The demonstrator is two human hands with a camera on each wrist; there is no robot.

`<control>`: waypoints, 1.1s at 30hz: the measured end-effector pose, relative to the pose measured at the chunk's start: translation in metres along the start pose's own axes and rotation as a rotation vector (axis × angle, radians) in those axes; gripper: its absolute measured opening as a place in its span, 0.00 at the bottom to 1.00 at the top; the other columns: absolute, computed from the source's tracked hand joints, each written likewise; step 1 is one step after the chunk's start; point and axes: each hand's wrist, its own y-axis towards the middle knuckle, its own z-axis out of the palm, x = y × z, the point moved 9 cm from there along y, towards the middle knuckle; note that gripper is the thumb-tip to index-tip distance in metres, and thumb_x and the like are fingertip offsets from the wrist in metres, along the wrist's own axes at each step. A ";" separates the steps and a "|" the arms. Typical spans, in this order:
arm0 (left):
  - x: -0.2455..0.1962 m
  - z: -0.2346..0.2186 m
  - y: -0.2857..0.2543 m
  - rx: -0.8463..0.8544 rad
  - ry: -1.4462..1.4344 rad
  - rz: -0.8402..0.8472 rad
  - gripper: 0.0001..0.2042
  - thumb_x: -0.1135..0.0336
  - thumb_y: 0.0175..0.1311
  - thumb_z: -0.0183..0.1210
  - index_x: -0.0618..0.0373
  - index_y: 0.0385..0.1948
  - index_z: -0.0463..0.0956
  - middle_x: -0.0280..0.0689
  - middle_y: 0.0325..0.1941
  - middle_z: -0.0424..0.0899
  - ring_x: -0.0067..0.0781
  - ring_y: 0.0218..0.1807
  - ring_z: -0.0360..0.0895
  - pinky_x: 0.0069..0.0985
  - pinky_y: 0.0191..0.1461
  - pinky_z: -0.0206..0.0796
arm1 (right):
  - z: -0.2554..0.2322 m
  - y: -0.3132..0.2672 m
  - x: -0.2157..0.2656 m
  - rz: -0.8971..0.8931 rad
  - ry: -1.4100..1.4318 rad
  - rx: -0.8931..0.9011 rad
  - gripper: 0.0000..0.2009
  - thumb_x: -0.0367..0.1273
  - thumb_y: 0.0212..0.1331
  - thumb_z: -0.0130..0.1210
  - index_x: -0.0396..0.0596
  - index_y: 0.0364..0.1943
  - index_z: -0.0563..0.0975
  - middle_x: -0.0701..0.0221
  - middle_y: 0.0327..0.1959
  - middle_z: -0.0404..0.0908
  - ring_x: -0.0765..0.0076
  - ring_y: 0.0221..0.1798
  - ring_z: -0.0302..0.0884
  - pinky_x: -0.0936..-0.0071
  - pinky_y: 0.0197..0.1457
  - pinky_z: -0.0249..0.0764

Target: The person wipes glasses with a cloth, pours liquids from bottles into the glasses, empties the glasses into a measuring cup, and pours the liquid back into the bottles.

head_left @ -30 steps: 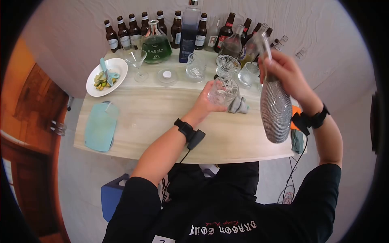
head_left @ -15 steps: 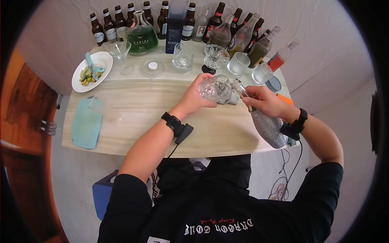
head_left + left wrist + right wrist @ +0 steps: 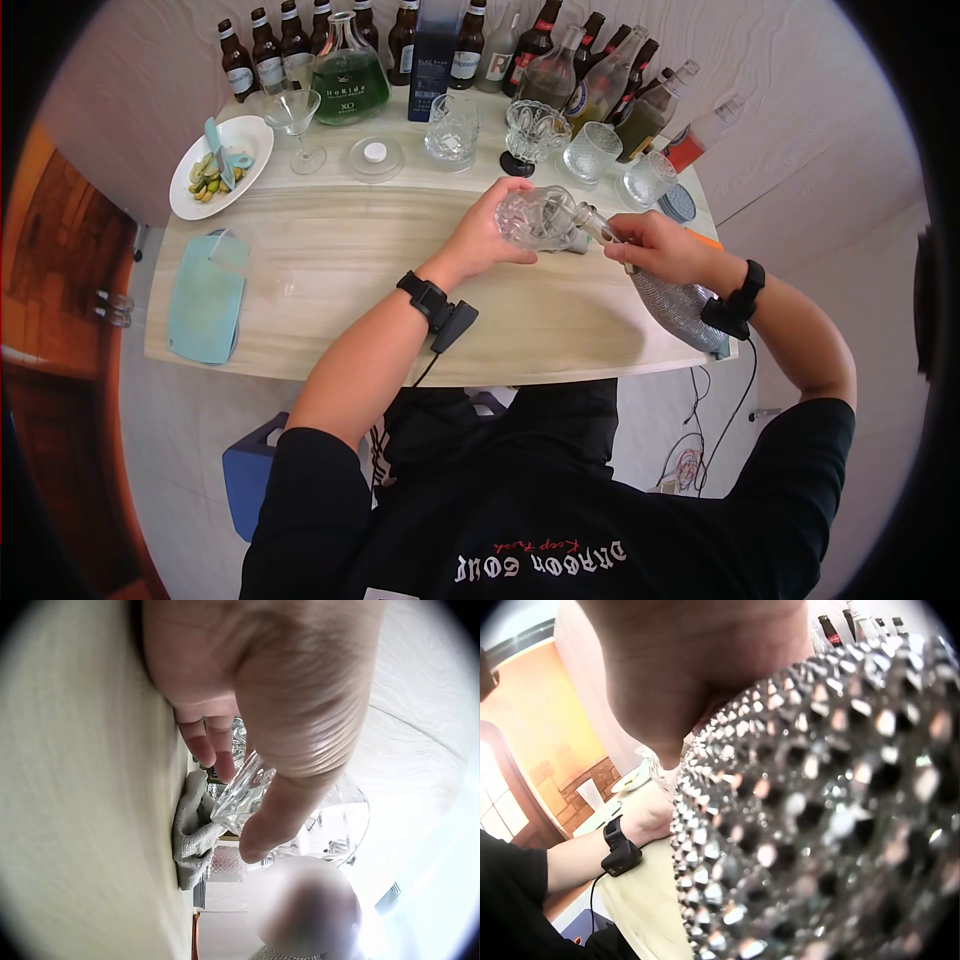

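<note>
My left hand point(image 3: 482, 234) grips a clear cut-glass tumbler point(image 3: 532, 218), tilted so that its mouth faces right. In the left wrist view the thumb lies along the faceted glass wall. My right hand point(image 3: 660, 248) holds a silver rhinestone-covered bottle point(image 3: 672, 308) by its neck, tipped with the base low and to the right. The bottle's mouth is right at the tumbler's rim. In the right wrist view the studded body point(image 3: 810, 817) fills much of the picture. A crumpled grey cloth point(image 3: 190, 836) lies on the table just past the tumbler.
Behind stand several brown beer bottles point(image 3: 238, 72), a green decanter point(image 3: 350, 85), a footed glass point(image 3: 536, 130) and a tumbler point(image 3: 452, 135). At left are a martini glass point(image 3: 292, 108), a plate point(image 3: 187, 202) of cut fruit with tongs and a light-blue cutting board point(image 3: 205, 305).
My right hand has lowered the bottle from upright and tipped it, bringing its mouth leftward to the tumbler. The left hand has tilted the tumbler towards it.
</note>
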 end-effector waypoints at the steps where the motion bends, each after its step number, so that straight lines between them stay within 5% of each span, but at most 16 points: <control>1: 0.001 0.000 0.000 0.006 -0.002 -0.002 0.43 0.81 0.38 0.75 0.51 0.62 0.63 0.35 0.61 0.71 0.30 0.63 0.70 0.29 0.67 0.63 | 0.000 0.001 0.001 0.000 -0.020 0.011 0.16 0.41 0.69 0.57 0.38 0.36 0.74 0.71 0.23 0.72 0.75 0.27 0.67 0.71 0.33 0.68; 4: 0.001 0.001 -0.001 0.007 0.002 -0.003 0.43 0.80 0.38 0.75 0.51 0.62 0.63 0.35 0.61 0.71 0.29 0.63 0.70 0.29 0.67 0.63 | -0.001 0.003 0.003 0.004 -0.027 0.018 0.18 0.43 0.68 0.57 0.38 0.37 0.77 0.65 0.24 0.75 0.68 0.28 0.70 0.67 0.35 0.68; 33: 0.005 -0.001 0.001 -0.009 0.051 0.002 0.42 0.80 0.38 0.75 0.52 0.61 0.63 0.34 0.59 0.74 0.28 0.62 0.71 0.29 0.67 0.64 | -0.003 0.011 0.001 0.075 -0.119 0.120 0.17 0.42 0.67 0.57 0.38 0.40 0.79 0.61 0.28 0.81 0.63 0.32 0.77 0.65 0.40 0.72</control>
